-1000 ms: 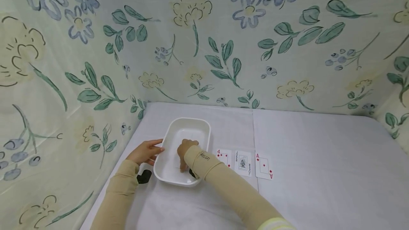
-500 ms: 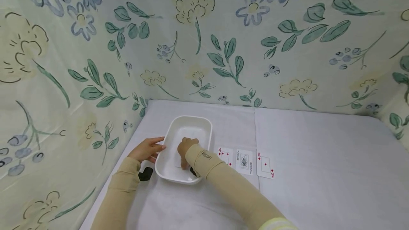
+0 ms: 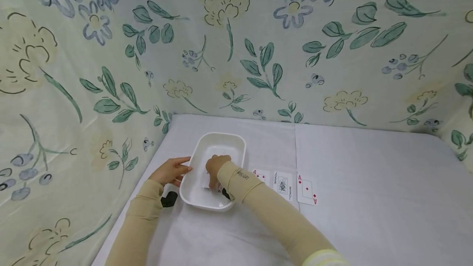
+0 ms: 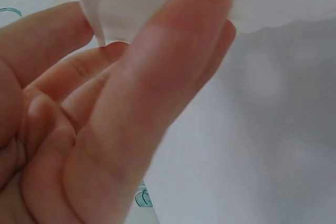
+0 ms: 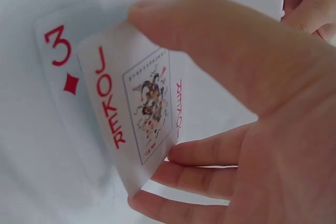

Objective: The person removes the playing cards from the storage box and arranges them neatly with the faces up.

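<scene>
My right hand (image 3: pixel 216 170) is inside the white tray (image 3: pixel 190 197) and grips a red joker card (image 5: pixel 139 106) by its edges. The thumb is at the card's top edge, the other fingers at the opposite edge. The joker stands tilted up off a three of diamonds (image 5: pixel 62 85), which lies on the tray's floor and is partly covered by it. On the tray's left side, my left hand (image 3: pixel 171 171) holds the rim; in the left wrist view its thumb (image 4: pixel 157 72) overlaps the tray wall (image 4: pixel 123 3) with fingers behind.
Right of the tray, a four of diamonds (image 3: pixel 260 175), a black-and-white joker (image 3: pixel 283 185) and an ace of diamonds (image 3: pixel 307 189) lie in a row on the white cloth (image 3: pixel 362 192). My right forearm partly covers the four. A floral curtain (image 3: pixel 244 52) borders the table.
My right hand has raised the joker from nearly flat to tilted, so its face shows in the tray, and has moved slightly away from me. My left hand stays at the rim.
</scene>
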`<state>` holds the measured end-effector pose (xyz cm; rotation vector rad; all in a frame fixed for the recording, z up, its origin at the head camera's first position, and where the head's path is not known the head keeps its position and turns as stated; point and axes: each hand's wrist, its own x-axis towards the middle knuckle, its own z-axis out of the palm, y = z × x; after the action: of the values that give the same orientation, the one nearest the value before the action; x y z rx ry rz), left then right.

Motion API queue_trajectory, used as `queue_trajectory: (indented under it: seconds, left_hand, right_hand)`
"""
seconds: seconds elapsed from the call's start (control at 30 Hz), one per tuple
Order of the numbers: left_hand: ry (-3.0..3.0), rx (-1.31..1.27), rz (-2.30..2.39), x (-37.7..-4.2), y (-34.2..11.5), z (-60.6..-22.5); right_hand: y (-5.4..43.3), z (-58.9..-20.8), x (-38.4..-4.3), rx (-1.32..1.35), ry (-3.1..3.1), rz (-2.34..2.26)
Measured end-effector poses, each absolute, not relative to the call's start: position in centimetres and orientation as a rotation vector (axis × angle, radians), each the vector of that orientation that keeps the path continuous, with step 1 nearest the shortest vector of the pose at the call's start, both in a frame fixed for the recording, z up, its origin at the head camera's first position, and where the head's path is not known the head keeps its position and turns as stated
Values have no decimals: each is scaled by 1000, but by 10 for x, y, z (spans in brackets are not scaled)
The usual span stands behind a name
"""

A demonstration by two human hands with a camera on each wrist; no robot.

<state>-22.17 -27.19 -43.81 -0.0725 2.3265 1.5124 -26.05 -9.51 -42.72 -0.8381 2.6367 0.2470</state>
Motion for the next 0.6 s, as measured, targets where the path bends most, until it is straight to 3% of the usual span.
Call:
queue_trajectory:
  seconds: [0.6]
  left_hand:
    - [2323, -85, 1507, -225, -272, -441]
  right_hand:
    - [-28, -372, -265, -981, 2718, 180]
